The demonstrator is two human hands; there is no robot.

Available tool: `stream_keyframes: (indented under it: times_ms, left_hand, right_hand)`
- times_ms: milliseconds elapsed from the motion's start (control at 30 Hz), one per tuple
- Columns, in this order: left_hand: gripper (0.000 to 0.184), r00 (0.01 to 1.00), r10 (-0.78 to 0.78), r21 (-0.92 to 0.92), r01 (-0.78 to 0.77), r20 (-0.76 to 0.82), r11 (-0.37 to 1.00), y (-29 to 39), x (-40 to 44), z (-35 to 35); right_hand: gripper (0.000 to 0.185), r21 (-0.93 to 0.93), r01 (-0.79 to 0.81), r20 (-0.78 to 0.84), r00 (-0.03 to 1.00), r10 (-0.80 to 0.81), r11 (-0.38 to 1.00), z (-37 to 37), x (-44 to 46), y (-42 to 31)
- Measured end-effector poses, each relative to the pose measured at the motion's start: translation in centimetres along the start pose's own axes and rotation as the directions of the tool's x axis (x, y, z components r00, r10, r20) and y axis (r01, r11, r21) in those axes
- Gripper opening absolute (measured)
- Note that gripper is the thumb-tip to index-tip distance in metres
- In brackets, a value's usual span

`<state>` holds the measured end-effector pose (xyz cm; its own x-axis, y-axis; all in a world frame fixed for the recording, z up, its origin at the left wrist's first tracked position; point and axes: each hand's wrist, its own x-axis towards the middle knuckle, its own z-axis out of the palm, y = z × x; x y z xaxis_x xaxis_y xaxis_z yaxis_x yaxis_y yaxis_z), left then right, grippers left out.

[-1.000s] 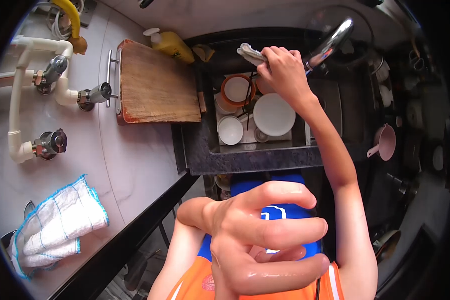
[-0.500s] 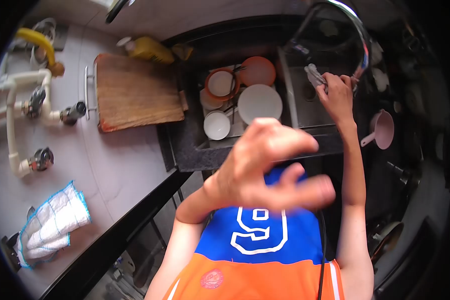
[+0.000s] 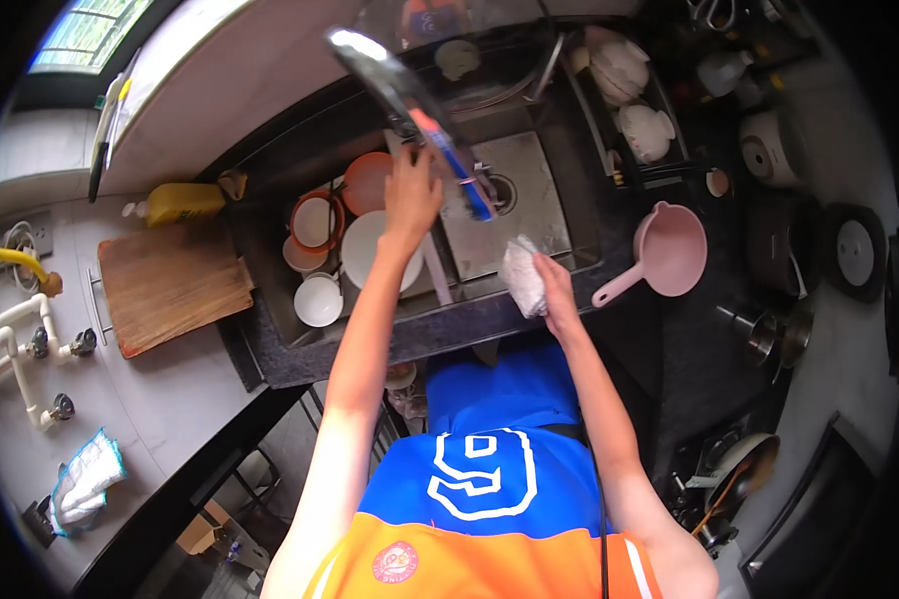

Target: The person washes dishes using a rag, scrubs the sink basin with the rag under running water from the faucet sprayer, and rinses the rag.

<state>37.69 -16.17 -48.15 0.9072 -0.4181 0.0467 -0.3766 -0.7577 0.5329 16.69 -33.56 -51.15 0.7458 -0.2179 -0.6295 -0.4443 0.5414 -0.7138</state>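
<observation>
My left hand [image 3: 413,198] reaches over the sink divider beside the chrome faucet [image 3: 395,85], its fingers apart and stretched toward the faucet's base; whether they touch it is unclear. In my right hand [image 3: 557,292] is a crumpled whitish cloth [image 3: 523,278], held over the front edge of the right basin [image 3: 559,205]. The left basin holds a large white plate [image 3: 362,262], an orange dish [image 3: 368,180], a white bowl [image 3: 318,301] and an orange-rimmed bowl [image 3: 315,222]. My left forearm passes over part of the white plate.
A wooden cutting board [image 3: 175,290] and a yellow bottle [image 3: 185,203] are left of the sink. To the right lies a pink ladle [image 3: 672,250]. White bowls [image 3: 646,133] sit in a rack at the back right. A checked towel [image 3: 88,484] rests at the lower left.
The view has turned toward the right. My left hand has moved from close in front of the camera to the faucet. My right hand has come back toward the sink's front edge with the cloth.
</observation>
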Motion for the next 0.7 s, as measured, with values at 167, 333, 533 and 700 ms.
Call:
stream_keyframes:
  times_ms: [167,333,533,700]
  left_hand:
    - [0.042,0.988,0.039,-0.026,-0.043,-0.152,0.999,0.8,-0.1,1.9]
    - [0.050,0.976,0.114,0.103,-0.096,-0.184,0.990,0.3,-0.3,2.7]
    - [0.061,0.976,0.077,0.050,-0.068,-0.204,0.996,1.0,-0.1,2.7]
    - [0.070,0.966,0.063,0.061,-0.049,-0.251,0.997,0.5,-0.2,4.1]
  right_hand:
    - [0.044,-0.578,0.155,-0.209,0.921,-0.329,0.801,-7.2,3.8,2.0]
    - [0.042,-0.554,0.181,-0.277,0.881,-0.385,0.813,-11.9,2.5,-1.1]
    - [0.038,-0.140,0.117,-0.443,0.881,-0.168,0.983,-21.7,0.6,-5.4]
    - [0.048,-0.011,0.079,-0.219,0.973,-0.079,0.997,-18.7,-0.5,-10.7]
